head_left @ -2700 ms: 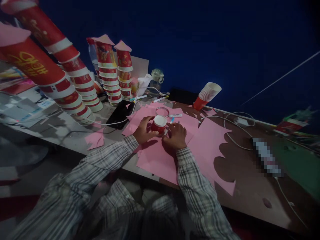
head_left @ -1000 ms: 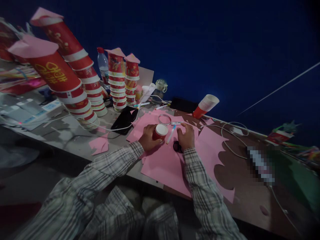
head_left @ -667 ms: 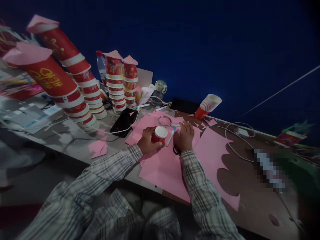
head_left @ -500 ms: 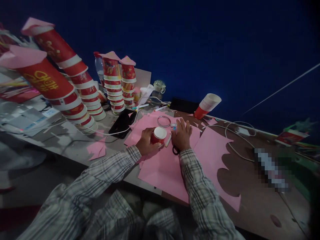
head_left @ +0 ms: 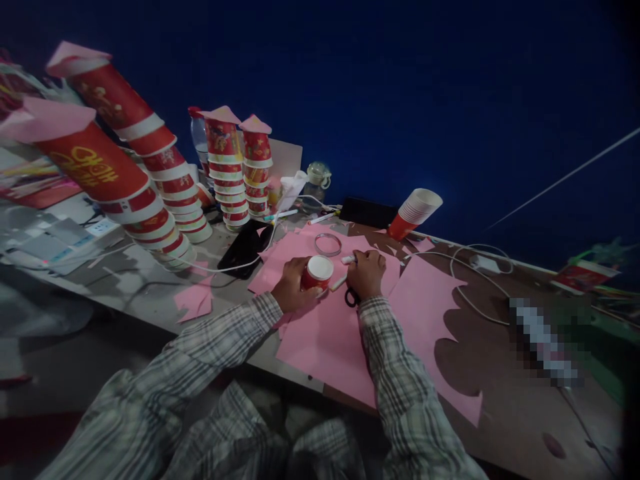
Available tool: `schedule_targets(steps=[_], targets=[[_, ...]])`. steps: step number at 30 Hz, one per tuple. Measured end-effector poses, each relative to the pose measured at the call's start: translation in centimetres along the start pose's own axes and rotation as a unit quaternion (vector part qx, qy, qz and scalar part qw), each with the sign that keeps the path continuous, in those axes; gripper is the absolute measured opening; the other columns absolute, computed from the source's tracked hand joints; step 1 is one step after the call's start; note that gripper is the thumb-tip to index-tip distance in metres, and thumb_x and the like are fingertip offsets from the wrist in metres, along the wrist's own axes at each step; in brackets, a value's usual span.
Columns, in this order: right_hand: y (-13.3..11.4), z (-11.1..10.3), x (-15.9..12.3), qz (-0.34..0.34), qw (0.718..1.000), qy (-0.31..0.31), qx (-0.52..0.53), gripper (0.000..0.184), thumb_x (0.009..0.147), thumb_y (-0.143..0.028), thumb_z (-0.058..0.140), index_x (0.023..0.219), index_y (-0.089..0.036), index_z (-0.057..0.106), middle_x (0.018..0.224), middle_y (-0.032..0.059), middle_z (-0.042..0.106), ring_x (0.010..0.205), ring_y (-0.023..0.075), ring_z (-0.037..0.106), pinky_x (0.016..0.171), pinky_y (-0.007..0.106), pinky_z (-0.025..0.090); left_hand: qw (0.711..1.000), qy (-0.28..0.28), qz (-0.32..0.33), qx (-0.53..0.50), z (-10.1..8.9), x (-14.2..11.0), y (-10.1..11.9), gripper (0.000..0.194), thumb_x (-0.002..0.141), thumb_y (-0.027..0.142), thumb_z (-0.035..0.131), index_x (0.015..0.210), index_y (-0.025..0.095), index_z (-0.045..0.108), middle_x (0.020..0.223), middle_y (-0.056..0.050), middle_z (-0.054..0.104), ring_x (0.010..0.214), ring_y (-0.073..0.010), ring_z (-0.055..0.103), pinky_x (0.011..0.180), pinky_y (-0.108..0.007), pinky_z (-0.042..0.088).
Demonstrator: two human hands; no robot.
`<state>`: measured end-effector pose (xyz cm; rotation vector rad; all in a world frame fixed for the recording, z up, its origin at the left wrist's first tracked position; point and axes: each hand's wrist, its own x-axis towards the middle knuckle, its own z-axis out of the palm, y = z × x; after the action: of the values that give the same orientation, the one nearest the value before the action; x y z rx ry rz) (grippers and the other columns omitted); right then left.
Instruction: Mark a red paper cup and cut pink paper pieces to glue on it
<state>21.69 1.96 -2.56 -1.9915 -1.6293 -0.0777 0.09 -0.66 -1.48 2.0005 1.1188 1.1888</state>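
Note:
My left hand is curled round the left side of a short red paper cup, whose white round end faces up. To its right, my right hand has its fingers closed over a white marker pen, with one end poking out to the left. A thinner pen runs on the paper between the hands, partly hidden by the fingers. Black scissors handles show under my right palm; their blades are hidden. Beneath everything lie pink paper sheets. A clear tape roll lies beyond the cup.
Tall red-and-white cup towers with pink paper roofs stand at the left. Behind the paper are a black phone, a lidded jar and a tilted cup stack. White cables cross the table.
My right hand has moved from beside the cup to the scissors and pens, and its spread fingers have closed over the white marker pen. My left hand keeps its hold on the cup.

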Motion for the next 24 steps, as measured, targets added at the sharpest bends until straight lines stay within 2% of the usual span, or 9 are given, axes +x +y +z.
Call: schedule_targets(steps=[4,6,8,11,13,17,19,21,24], targets=[[0.0,-0.1,0.0,-0.012,1.0,0.011,0.01,0.028,0.077,-0.017,0.053,0.098,-0.017,0.07,0.132,0.0178,0.055,0.134,0.0365,0.034,0.111,0.06,0.023,1.0,-0.005,-0.002,0.001,-0.1,0.1,0.1,0.058,0.064,0.03,0.075,0.118,0.018,0.059,0.112,-0.013,0.063,0.108,-0.0326,0.057,0.098,-0.056,0.045],[0.0,-0.1,-0.1,-0.016,1.0,-0.007,0.014,0.03,0.076,-0.016,0.051,0.1,-0.019,0.068,0.127,0.0147,0.06,0.136,0.0353,0.033,0.113,0.061,0.018,1.0,-0.006,-0.003,-0.001,-0.1,0.0,0.2,0.058,0.065,0.03,0.075,0.119,0.018,0.058,0.113,-0.013,0.062,0.107,-0.0314,0.057,0.097,-0.054,0.046],[0.0,0.0,-0.1,-0.019,0.999,-0.029,0.015,0.034,0.077,-0.016,0.049,0.106,-0.019,0.067,0.117,0.0127,0.066,0.132,0.034,0.039,0.113,0.061,0.016,1.0,-0.001,-0.007,-0.004,0.0,0.0,0.3,0.057,0.065,0.03,0.075,0.119,0.018,0.059,0.112,-0.013,0.062,0.107,-0.0306,0.057,0.097,-0.053,0.046],[0.1,0.0,-0.1,-0.036,0.998,-0.044,0.013,0.035,0.08,-0.018,0.05,0.11,-0.019,0.068,0.111,0.0126,0.067,0.12,0.0321,0.046,0.11,0.058,0.021,1.0,0.006,-0.01,-0.011,0.0,0.0,0.4,0.057,0.065,0.03,0.075,0.118,0.017,0.06,0.112,-0.013,0.062,0.109,-0.0313,0.057,0.099,-0.053,0.045],[0.1,-0.2,0.0,-0.052,0.998,-0.027,0.029,0.032,0.081,-0.021,0.051,0.106,-0.019,0.07,0.11,0.0128,0.066,0.114,0.0303,0.049,0.108,0.054,0.027,1.0,0.001,-0.01,-0.015,-0.1,0.1,0.3,0.057,0.064,0.029,0.076,0.118,0.017,0.06,0.113,-0.013,0.063,0.11,-0.0322,0.057,0.099,-0.055,0.045],[-0.5,-1.6,-0.1,-0.065,0.983,0.035,0.168,0.027,0.08,-0.021,0.051,0.101,-0.017,0.067,0.109,0.0123,0.066,0.11,0.0265,0.055,0.104,0.048,0.038,0.999,-0.02,-0.015,-0.03,-0.3,0.3,0.2,0.058,0.063,0.03,0.078,0.117,0.019,0.061,0.114,-0.013,0.064,0.11,-0.0326,0.057,0.101,-0.057,0.043],[-1.1,-2.6,-0.7,-0.034,0.959,0.029,0.282,0.025,0.08,-0.024,0.054,0.101,-0.018,0.066,0.102,0.0098,0.068,0.099,0.0241,0.059,0.095,0.044,0.046,0.998,-0.02,-0.024,-0.052,-0.4,0.4,0.3,0.06,0.063,0.033,0.08,0.117,0.018,0.06,0.115,-0.014,0.064,0.111,-0.0327,0.058,0.101,-0.058,0.043],[-1.8,-3.8,-1.6,0.027,0.912,-0.018,0.408,0.026,0.08,-0.032,0.061,0.102,-0.02,0.066,0.087,0.0042,0.068,0.081,0.0199,0.061,0.08,0.038,0.052,0.996,-0.018,-0.035,-0.083,-0.5,0.5,0.5,0.062,0.062,0.034,0.08,0.117,0.016,0.06,0.115,-0.014,0.063,0.11,-0.0324,0.059,0.1,-0.057,0.045],[-2.7,-5.2,-3.0,0.106,0.791,-0.084,0.596,0.031,0.076,-0.039,0.07,0.101,-0.02,0.067,0.07,-0.0026,0.064,0.064,0.0131,0.059,0.067,0.029,0.052,0.986,-0.041,-0.056,-0.151,-0.6,0.6,0.9,0.056,0.064,0.031,0.079,0.114,0.015,0.06,0.111,-0.013,0.066,0.105,-0.0299,0.063,0.097,-0.054,0.049]])
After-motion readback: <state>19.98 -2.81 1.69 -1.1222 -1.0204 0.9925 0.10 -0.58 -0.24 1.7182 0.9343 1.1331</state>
